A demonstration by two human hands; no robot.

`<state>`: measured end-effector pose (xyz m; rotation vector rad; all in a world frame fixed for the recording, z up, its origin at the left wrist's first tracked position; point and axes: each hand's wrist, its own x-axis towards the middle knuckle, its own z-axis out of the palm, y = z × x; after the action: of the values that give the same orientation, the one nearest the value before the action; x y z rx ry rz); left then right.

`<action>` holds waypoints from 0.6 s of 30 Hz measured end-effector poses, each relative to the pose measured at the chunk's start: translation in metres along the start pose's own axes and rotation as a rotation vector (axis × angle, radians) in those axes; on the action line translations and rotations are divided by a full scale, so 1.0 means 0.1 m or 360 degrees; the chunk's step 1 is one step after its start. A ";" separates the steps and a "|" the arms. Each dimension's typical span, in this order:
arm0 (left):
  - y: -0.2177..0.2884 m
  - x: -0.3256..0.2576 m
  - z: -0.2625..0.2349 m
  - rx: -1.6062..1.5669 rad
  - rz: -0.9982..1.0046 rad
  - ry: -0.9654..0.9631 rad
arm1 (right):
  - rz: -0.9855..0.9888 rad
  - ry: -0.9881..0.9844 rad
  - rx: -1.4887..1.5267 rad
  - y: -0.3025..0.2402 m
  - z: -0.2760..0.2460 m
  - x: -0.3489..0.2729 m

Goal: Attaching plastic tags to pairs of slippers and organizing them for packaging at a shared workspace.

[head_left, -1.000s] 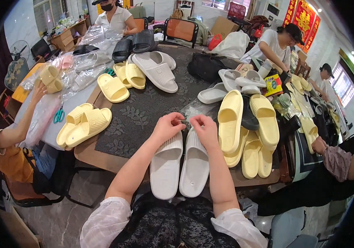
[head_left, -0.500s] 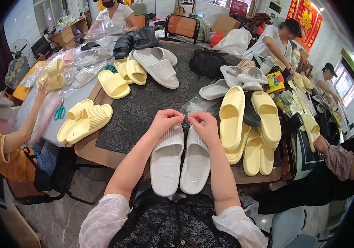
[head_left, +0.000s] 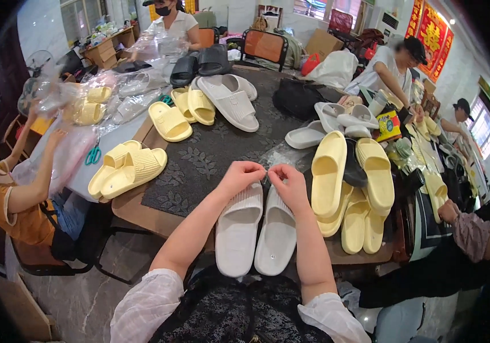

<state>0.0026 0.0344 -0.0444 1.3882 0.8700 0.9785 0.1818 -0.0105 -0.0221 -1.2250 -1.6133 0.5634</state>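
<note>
1. While both my hands sit over the toe end of the white slippers [head_left: 258, 231], my left hand [head_left: 240, 176] and right hand [head_left: 288, 184] are pinched together on something tiny between the fingertips, too small for me to make out what it is.
2. Those white slippers lie side by side, touching, soles down, on the near edge of the table [head_left: 142, 208], heels hanging toward my lap.
3. Just beyond my fingers there's a crinkly clear plastic bag [head_left: 282, 155] on the dark patterned mat [head_left: 202, 166].
4. Right of my hands is a pile of pale yellow slippers [head_left: 348, 194], stacked a few deep, with a black one tucked in between.
5. Off to my left, another yellow pair [head_left: 128, 170] sits at the table corner, and green-handled scissors [head_left: 93, 154] lie near it.
6. Further back: one more yellow pair [head_left: 190, 106], a big white pair [head_left: 230, 100] and black slippers [head_left: 202, 62].
7. A person in an orange top [head_left: 10, 200] sits at my left holding up bagged slippers; others work at the far and right sides.
</note>
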 end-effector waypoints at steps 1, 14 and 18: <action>-0.06 0.02 0.00 0.0006 0.0042 -0.0001 | 0.0006 -0.0021 -0.0030 -0.01 0.01 0.00; -0.01 0.03 -0.03 0.0222 -0.0003 -0.0076 | -0.0034 -0.0126 -0.0130 -0.03 0.02 0.01; -0.14 0.08 0.00 0.0503 0.0037 -0.0220 | -0.0204 -0.0043 -0.0166 -0.08 0.13 0.03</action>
<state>0.0067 0.0426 -0.0580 1.7157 0.9337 0.7737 0.1668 -0.0083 -0.0199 -1.1842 -1.7488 0.4211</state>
